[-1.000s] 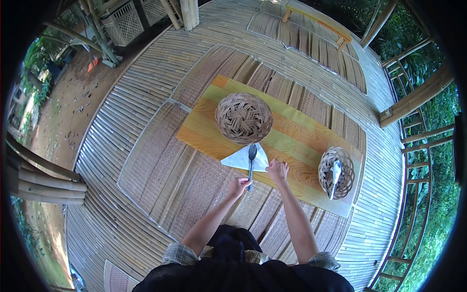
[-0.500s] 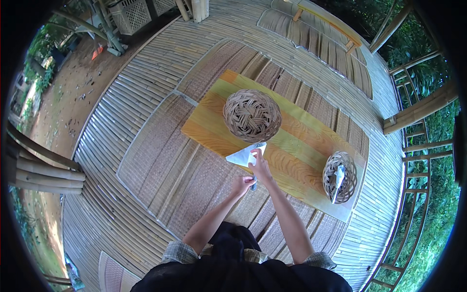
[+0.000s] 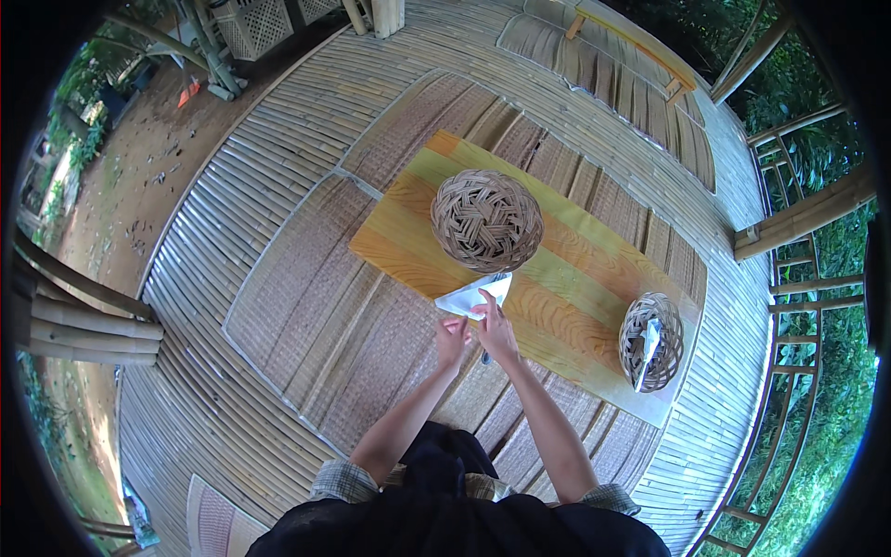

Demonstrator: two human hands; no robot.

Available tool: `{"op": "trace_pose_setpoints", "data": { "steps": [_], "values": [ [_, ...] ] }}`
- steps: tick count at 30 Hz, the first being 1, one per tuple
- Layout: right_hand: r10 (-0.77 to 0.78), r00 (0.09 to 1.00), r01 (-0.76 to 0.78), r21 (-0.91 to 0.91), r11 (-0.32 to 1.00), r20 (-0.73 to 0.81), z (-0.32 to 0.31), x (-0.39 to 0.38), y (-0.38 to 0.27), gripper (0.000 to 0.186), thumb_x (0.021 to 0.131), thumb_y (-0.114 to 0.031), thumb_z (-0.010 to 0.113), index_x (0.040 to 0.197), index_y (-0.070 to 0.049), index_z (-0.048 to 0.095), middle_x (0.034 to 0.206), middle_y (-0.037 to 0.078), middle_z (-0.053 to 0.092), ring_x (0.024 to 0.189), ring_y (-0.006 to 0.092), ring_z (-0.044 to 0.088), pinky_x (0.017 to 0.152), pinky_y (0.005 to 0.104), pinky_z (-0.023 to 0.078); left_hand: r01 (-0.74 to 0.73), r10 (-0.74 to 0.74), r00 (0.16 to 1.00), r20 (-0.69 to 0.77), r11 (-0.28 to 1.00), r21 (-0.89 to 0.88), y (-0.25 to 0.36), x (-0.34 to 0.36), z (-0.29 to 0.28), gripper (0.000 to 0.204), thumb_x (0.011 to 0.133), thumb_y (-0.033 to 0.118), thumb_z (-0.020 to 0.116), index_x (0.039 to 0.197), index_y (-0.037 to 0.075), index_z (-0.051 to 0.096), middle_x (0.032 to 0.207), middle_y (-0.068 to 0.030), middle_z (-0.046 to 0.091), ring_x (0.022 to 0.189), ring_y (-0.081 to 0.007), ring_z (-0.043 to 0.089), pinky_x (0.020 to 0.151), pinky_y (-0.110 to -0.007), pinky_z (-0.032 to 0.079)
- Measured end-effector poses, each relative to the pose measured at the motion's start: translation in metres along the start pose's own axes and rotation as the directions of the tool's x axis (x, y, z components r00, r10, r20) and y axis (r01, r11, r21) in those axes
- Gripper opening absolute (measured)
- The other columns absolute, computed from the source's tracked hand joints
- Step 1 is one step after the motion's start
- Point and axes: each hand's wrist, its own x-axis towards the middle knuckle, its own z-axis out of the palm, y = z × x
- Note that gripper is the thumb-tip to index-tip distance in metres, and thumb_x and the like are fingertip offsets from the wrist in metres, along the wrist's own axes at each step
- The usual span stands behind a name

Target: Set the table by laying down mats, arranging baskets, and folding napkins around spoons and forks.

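Note:
A white folded napkin point(image 3: 461, 298), roughly triangular, lies at the near edge of the wooden table, in front of a large woven basket point(image 3: 487, 221). My right hand point(image 3: 497, 334) holds it from the right, fingers bent over its surface. At its lower left edge are the curled fingers of my left hand point(image 3: 452, 342), which seem to pinch the napkin; the exact contact is too small to make out. Below my right hand pokes out the end of a dark, slim utensil handle point(image 3: 485, 357). The rest of that utensil is hidden by my hand and the napkin.
The yellow-brown table point(image 3: 566, 325) stands on woven mats point(image 3: 306, 278) over a bamboo floor. At its right end sits a smaller oval basket point(image 3: 675, 345) holding a white wrapped bundle point(image 3: 652, 339). Bamboo railings point(image 3: 817, 283) run along the right; a low bench point(image 3: 640, 46) stands far back.
My left hand has let go of the utensil handle and moved up and left to the napkin's lower edge. My right hand stays on the napkin, a little lower.

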Motion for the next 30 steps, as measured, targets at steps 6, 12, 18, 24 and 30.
{"op": "trace_pose_setpoints", "data": {
  "steps": [6, 12, 18, 24, 30],
  "values": [
    [-0.094, 0.991, 0.094, -0.003, 0.996, -0.092, 0.009, -0.001, -0.010, 0.054, 0.067, 0.009, 0.042, 0.116, -0.008, 0.030, 0.087, 0.011, 0.055, 0.085, 0.0269, 0.052, 0.072, 0.0381, 0.042, -0.211, 0.312, 0.916, -0.251, 0.909, 0.359, 0.001, 0.031, -0.004, 0.025, 0.072, 0.019, 0.061, 0.082, 0.003, 0.045, 0.071, -0.0065, 0.050, 0.061, -0.0141, 0.049, 0.056, -0.025, 0.040],
    [-0.087, 0.975, 0.100, 0.052, 0.994, -0.202, 0.006, -0.010, 0.003, 0.054, 0.065, 0.012, 0.040, 0.116, -0.006, 0.032, 0.090, 0.014, 0.051, 0.084, 0.0269, 0.052, 0.070, 0.0369, 0.042, -0.223, 0.317, 0.929, -0.189, 0.891, 0.396, 0.009, 0.013, 0.008, 0.021, 0.073, 0.016, 0.061, 0.079, 0.003, 0.047, 0.071, -0.0046, 0.052, 0.067, -0.0122, 0.050, 0.063, -0.025, 0.040],
    [0.010, 0.946, 0.024, 0.100, 0.995, -0.325, 0.015, -0.016, -0.001, 0.057, 0.066, 0.014, 0.038, 0.118, -0.006, 0.029, 0.095, 0.015, 0.049, 0.086, 0.0269, 0.051, 0.073, 0.0349, 0.041, -0.272, 0.331, 0.930, -0.161, 0.912, 0.306, -0.001, 0.023, -0.003, 0.017, 0.074, 0.016, 0.058, 0.077, 0.002, 0.047, 0.070, -0.0067, 0.054, 0.063, -0.0148, 0.053, 0.058, -0.026, 0.041],
    [0.084, 0.972, -0.053, 0.146, 0.988, -0.218, 0.015, -0.015, 0.003, 0.061, 0.067, 0.012, 0.043, 0.122, -0.007, 0.023, 0.097, 0.017, 0.049, 0.088, 0.0268, 0.050, 0.077, 0.0351, 0.040, -0.324, 0.324, 0.946, 0.003, 0.945, 0.052, 0.002, 0.016, 0.000, 0.016, 0.078, 0.012, 0.054, 0.082, 0.002, 0.042, 0.074, -0.0067, 0.052, 0.067, -0.0102, 0.053, 0.057, -0.022, 0.045],
    [0.089, 0.977, -0.059, 0.154, 0.986, -0.194, 0.004, -0.013, -0.010, 0.064, 0.069, 0.004, 0.051, 0.124, -0.008, 0.020, 0.099, 0.019, 0.048, 0.090, 0.0288, 0.050, 0.076, 0.0370, 0.041, -0.364, 0.352, 0.931, 0.096, 0.914, 0.178, 0.022, -0.003, 0.013, 0.018, 0.078, 0.012, 0.054, 0.082, 0.000, 0.042, 0.073, -0.0094, 0.055, 0.070, -0.0151, 0.057, 0.061, -0.024, 0.043]
  ]
}}
